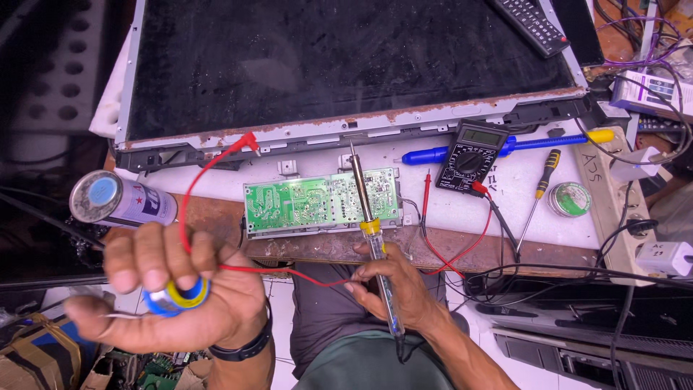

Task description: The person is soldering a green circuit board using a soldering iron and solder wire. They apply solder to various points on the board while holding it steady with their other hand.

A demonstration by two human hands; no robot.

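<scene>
Fingers (155,256) of the left hand (180,296) are curling around a small blue-and-yellow spool (175,296), pinching it against the palm; a thin pale wire end is sticking out past the thumb, toward the left. A red lead (189,195) is passing just under the fingertips and running up to a red clip (250,141) on the rusty edge of the flat panel (339,58) above. Just beyond the knuckles, a spray can (119,201) is lying on its side.

To the right, the right hand (393,285) is closing its fingers around the clear handle of a soldering iron (369,220), held like a pen; the tip is pointing up and away, over the green circuit board (321,202) sitting just above the fingertips. The red lead is also crossing under these fingers.

Further right of the hand, a black meter (469,155) is resting on the white bench (505,209), with a blue pen (426,154) beside it, a yellow-and-black screwdriver (543,180), and a round solder tin (569,198).
</scene>
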